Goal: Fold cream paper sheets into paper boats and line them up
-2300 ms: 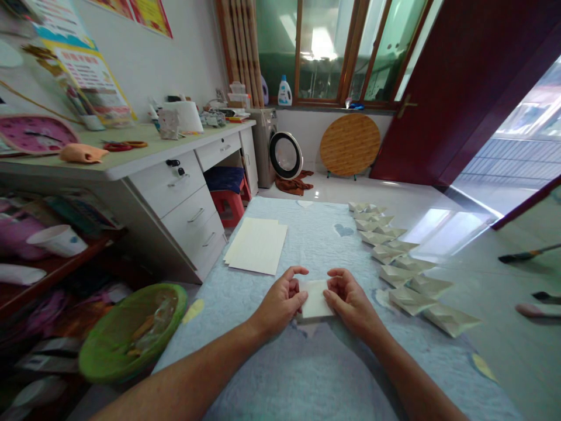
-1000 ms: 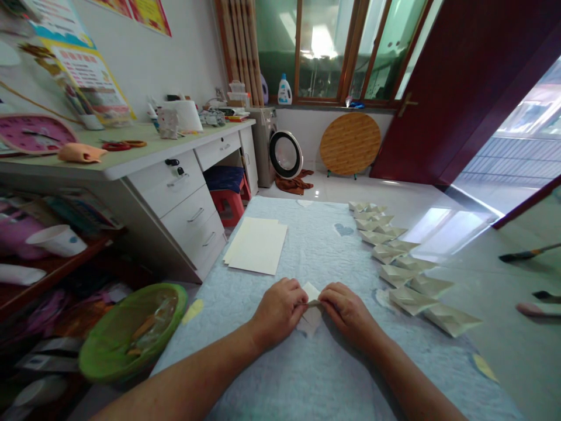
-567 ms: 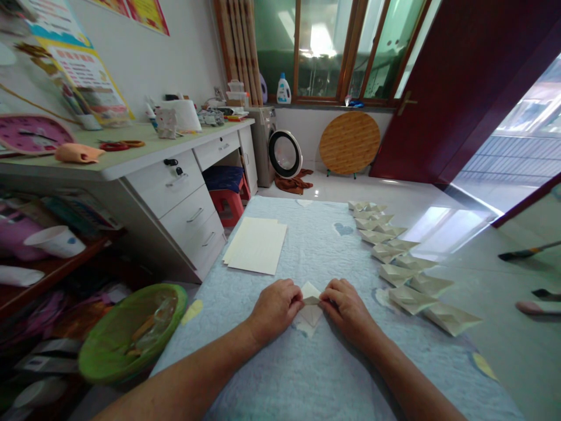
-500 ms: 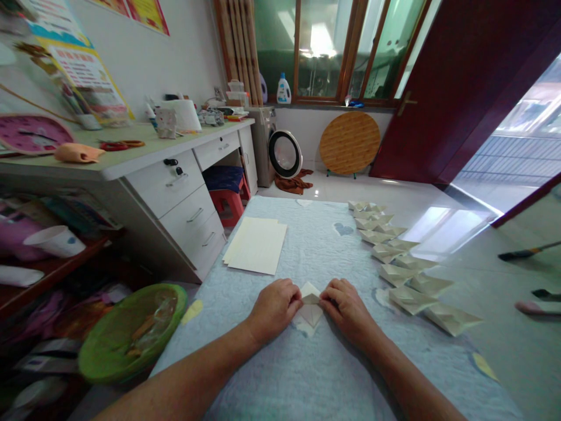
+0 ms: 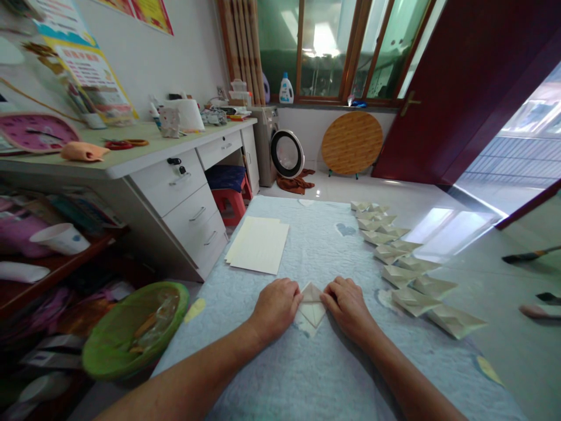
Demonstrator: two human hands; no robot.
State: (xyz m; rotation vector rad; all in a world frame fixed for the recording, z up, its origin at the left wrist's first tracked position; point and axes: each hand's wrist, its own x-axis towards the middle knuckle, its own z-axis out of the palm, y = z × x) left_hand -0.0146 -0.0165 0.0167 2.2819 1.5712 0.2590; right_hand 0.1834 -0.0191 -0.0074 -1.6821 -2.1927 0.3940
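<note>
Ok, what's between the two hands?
In the head view, a folded paper lies between the left hand and the right hand, on the quilt, with both hands at its edges.

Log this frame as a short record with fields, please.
View: head camera, looking down at both hands
Left hand: against the left edge of the folded cream paper
Right hand: against that paper's right edge
Surface: quilted blue blanket
Nearby: stack of cream paper sheets; row of folded paper pieces to the right
Beyond: white desk; green basin
</note>
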